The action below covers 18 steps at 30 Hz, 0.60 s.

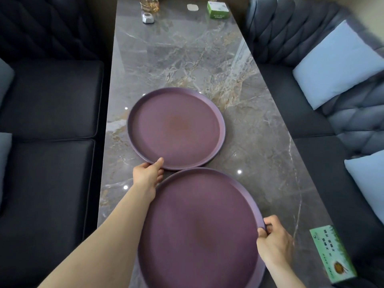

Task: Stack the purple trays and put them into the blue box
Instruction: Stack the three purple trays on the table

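Two round purple trays lie on a grey marble table (178, 59). The far tray (176, 127) sits near the table's middle. The near tray (199, 229) is close to me and looks slightly raised over another purple rim beneath it at the lower right. My left hand (148, 174) grips the far tray's near-left rim, thumb on top. On the near tray's right rim my right hand (274, 240) pinches the edge. No blue box is in view.
Dark sofas run along both sides of the table, with pale blue cushions (336, 65) on the right one. A green box (332, 252) lies at the near right edge. At the far end stand another green box (218, 9), a glass holder (149, 4) and a small white device (148, 17).
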Tool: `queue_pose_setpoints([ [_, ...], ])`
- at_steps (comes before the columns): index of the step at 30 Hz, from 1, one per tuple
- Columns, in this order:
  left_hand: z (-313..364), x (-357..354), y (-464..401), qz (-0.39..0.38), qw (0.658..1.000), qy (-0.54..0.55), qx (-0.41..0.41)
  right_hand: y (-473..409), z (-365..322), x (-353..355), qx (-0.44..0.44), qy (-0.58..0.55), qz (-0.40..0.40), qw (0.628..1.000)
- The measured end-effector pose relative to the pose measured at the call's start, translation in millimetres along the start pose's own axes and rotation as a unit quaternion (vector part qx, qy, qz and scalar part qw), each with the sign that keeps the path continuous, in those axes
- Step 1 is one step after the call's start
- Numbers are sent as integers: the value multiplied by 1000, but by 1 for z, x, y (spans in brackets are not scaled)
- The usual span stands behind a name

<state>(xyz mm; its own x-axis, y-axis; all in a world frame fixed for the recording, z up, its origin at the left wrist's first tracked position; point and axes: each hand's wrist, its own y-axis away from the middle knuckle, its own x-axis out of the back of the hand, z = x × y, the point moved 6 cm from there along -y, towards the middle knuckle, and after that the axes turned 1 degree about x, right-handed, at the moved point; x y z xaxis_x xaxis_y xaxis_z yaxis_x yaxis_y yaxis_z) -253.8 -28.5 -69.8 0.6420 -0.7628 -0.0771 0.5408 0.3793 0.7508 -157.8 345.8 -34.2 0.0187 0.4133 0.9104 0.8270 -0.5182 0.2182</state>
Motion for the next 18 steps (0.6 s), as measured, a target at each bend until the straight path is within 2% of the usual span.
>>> queue_pose_setpoints([
  [2,1,-3,-5,16,1000,10,4,-1,2,-2,2,1,1,1000],
  [6,33,-11,-6,35,995,72,-53,-3,1,-4,5,-5,2,1000],
  [12,98,-21,6,8,988,7,-155,0,1,-7,-2,3,-8,1000],
  [18,85,17,71,7,978,-37,-203,-6,-6,7,-17,-52,-10,998],
])
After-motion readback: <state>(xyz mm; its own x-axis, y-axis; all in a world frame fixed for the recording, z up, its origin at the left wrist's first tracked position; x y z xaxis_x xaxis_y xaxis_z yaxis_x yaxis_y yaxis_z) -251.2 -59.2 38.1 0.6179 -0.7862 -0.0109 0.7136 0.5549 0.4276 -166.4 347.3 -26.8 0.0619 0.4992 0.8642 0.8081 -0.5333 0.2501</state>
